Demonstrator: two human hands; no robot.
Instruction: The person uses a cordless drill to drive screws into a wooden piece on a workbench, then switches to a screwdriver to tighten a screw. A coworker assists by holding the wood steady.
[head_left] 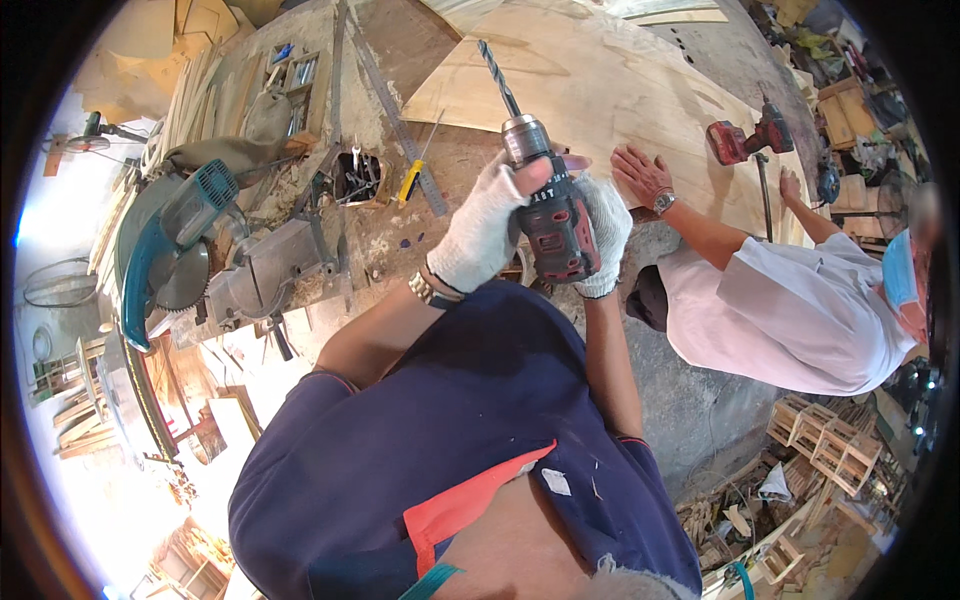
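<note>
In front of my chest I hold a black and red cordless drill (552,225) with both hands, its long twist bit (497,75) pointing up and away. My left hand (480,230), in a white work glove with bare fingertips, is closed against the drill body just below the silver chuck (525,140). On the drill's other side, my gloved right hand (605,228) is closed round it; most of its fingers are hidden behind the tool. Beyond the hands, a plywood sheet (560,75) covers part of the workbench (390,240).
At the right, a co-worker in a white shirt (780,310) leans on the plywood beside a red cordless drill (735,142). A teal mitre saw (170,245) stands left. A yellow-handled screwdriver (411,180) and a metal ruler (432,190) lie on the bench.
</note>
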